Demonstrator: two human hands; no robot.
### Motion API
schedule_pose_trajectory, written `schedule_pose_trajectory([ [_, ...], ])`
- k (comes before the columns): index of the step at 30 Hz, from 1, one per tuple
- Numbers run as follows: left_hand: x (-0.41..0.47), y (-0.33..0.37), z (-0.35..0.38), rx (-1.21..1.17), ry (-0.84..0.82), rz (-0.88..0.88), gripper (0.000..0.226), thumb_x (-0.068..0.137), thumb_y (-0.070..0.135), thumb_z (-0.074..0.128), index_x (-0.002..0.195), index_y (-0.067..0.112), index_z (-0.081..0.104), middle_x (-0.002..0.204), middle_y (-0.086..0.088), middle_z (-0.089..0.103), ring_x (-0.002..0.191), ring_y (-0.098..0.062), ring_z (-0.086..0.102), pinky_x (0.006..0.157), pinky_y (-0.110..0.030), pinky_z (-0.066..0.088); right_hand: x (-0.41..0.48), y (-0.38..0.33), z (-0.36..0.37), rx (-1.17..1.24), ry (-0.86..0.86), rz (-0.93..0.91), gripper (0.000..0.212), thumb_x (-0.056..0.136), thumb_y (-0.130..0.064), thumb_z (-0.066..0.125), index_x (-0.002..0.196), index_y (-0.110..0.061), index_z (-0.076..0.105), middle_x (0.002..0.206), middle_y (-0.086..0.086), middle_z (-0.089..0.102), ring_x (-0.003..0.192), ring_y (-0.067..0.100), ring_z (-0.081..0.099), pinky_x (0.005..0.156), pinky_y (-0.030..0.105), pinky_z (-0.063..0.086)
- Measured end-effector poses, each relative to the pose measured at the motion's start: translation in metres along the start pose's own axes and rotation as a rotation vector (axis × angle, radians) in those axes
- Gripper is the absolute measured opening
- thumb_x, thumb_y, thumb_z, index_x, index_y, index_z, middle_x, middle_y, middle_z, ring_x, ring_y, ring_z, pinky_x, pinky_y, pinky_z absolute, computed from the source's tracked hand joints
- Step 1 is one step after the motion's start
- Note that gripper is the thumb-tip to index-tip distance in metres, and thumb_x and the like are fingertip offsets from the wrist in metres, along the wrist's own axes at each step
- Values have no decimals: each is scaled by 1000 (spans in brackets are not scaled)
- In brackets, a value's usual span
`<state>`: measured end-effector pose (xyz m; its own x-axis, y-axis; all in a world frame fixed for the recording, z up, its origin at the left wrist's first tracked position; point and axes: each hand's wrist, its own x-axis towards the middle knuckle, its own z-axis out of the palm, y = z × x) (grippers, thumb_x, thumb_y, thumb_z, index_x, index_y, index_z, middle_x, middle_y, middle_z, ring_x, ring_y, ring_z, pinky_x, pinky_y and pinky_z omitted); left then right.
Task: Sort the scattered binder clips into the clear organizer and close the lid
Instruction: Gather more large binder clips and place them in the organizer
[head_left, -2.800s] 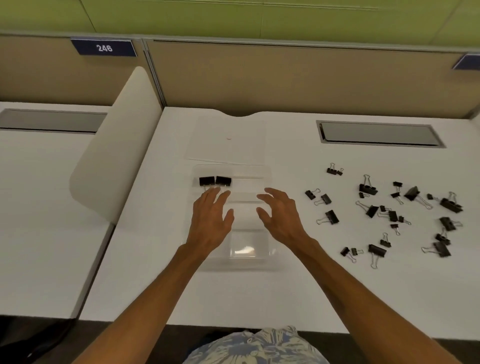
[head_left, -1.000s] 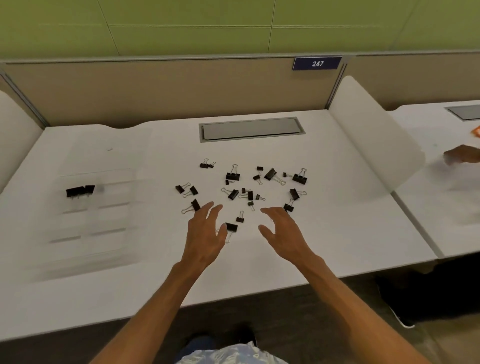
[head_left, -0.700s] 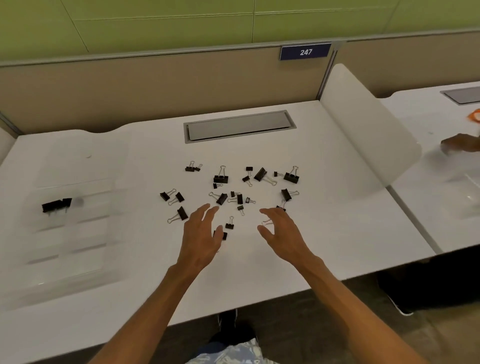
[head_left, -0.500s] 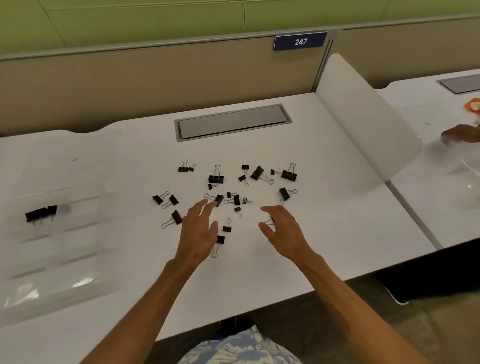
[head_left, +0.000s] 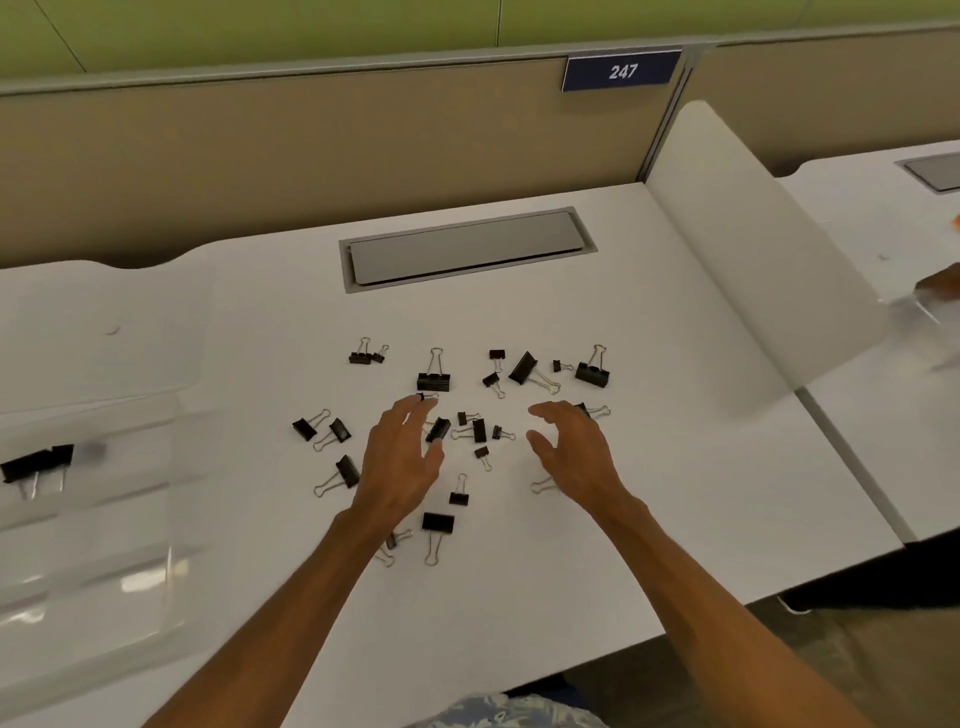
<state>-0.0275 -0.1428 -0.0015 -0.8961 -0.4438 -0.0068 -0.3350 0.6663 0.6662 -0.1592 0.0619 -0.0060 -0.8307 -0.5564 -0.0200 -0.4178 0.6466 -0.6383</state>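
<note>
Several black binder clips (head_left: 434, 382) of different sizes lie scattered across the middle of the white desk (head_left: 649, 493). My left hand (head_left: 402, 460) hovers over the clips with fingers spread and holds nothing. My right hand (head_left: 569, 447) hovers over the right part of the pile with fingers curled and apart, and partly hides two clips. The clear organizer (head_left: 98, 525) lies at the left edge of view with its lid open. Two black clips (head_left: 36, 462) sit in one of its far compartments.
A grey cable hatch (head_left: 467, 249) is set into the desk behind the clips. A white curved divider (head_left: 753, 249) stands on the right, and another person's hand (head_left: 940, 283) shows on the neighbouring desk. The desk's front edge runs close below my forearms.
The view has swung right from the organizer to the clip pile. Both hands have moved from over the organizer to over the clips and have edged forward over the last second.
</note>
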Motion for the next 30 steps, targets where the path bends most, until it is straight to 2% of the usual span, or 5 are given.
schedule_pose_trajectory([
  [7, 23, 5, 8, -5, 28, -53, 50, 94, 20, 60, 141, 16, 46, 147, -3, 43, 132, -22, 43, 112, -39, 34, 75, 14, -1, -129, -56, 46, 49, 89, -24, 69, 133, -10, 55, 129, 12, 58, 122, 29, 49, 103, 44, 41],
  [14, 42, -6, 9, 15, 45, -155, 51, 94, 20, 59, 142, 17, 44, 148, -3, 42, 131, -21, 43, 111, -37, 34, 128, 21, 4, -328, -205, -73, 59, 89, -24, 69, 142, -15, 45, 141, 11, 47, 127, 28, 43, 104, 42, 35],
  [21, 58, -13, 13, 37, 49, -213, 50, 93, 18, 58, 141, 15, 46, 150, -7, 39, 135, -25, 40, 112, -46, 33, 143, 27, 13, -429, -229, -127, 45, 91, -29, 65, 133, -18, 54, 129, 7, 53, 120, 25, 45, 99, 42, 30],
  [27, 79, -11, 17, 72, 84, -290, 50, 93, 27, 61, 138, 12, 47, 148, -8, 39, 132, -24, 42, 112, -42, 33, 142, 27, 15, -264, -78, -139, 43, 84, -23, 74, 124, -14, 62, 120, 7, 54, 105, 24, 54, 94, 41, 36],
  [30, 92, -7, 21, 195, 94, -311, 53, 91, 40, 61, 134, 12, 49, 135, -8, 49, 121, -23, 48, 104, -38, 34, 133, 16, 9, 4, -26, -87, 39, 82, -20, 78, 118, -14, 64, 121, 3, 47, 78, 15, 58, 76, 23, 51],
])
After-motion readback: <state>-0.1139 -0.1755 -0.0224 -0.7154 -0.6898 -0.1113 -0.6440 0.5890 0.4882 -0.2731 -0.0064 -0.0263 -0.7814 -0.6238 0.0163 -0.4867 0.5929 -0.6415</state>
